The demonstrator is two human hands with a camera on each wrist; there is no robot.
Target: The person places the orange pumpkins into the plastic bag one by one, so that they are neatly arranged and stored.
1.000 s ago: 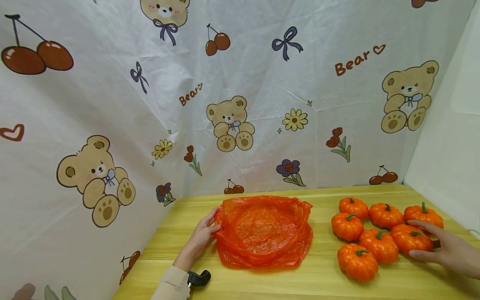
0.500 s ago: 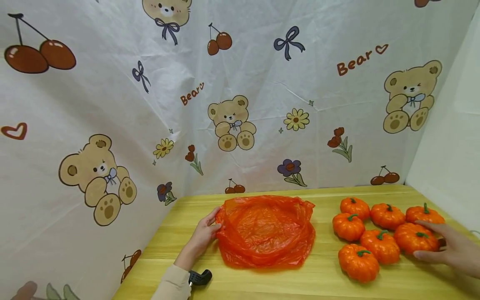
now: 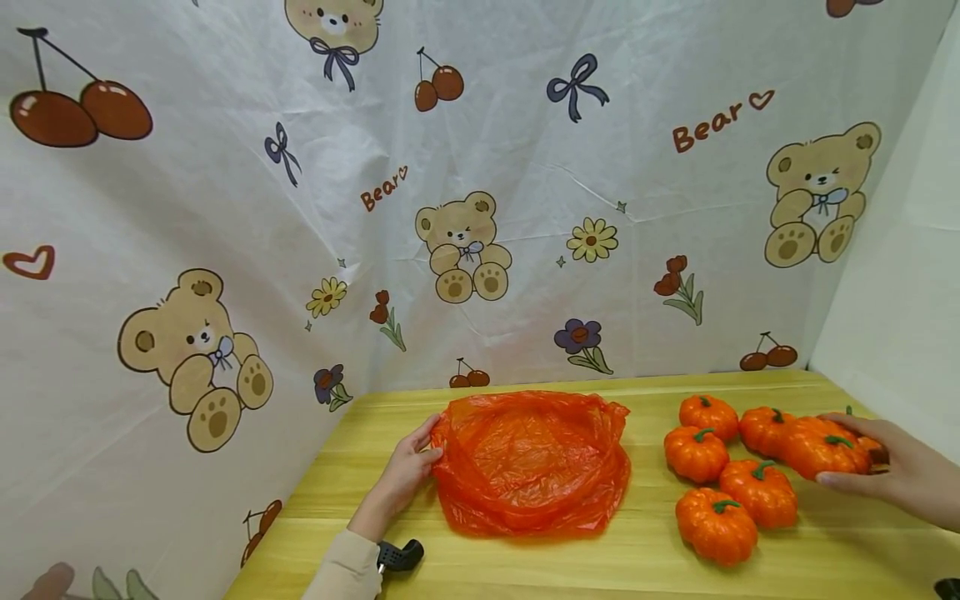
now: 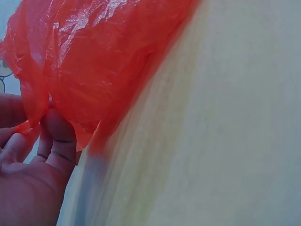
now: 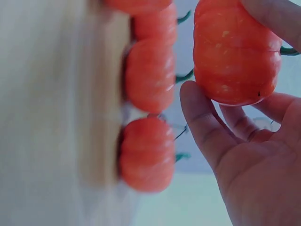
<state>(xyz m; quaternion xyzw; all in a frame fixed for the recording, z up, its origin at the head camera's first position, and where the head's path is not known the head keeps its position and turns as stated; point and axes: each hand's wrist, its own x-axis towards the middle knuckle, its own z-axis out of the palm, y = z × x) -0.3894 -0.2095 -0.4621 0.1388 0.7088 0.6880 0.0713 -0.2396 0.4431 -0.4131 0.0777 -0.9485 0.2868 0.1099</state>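
Pinching with the left hand point(image 3: 405, 472) the edge of an orange plastic bag point(image 3: 528, 514), spread just to its right; gripping a pumpkin point(image 3: 821, 452) with the right hand point(image 3: 911, 472), holding it above the table point(image 3: 562, 571), near other pumpkins point(image 3: 716, 529) on that hand's left.

Worktop point(image 3: 562, 575): yellowish, wood-grained. On it, an orange-red plastic bag point(image 3: 525, 518), mouth open; to its right, a cluster of orange pumpkins point(image 3: 716, 529).
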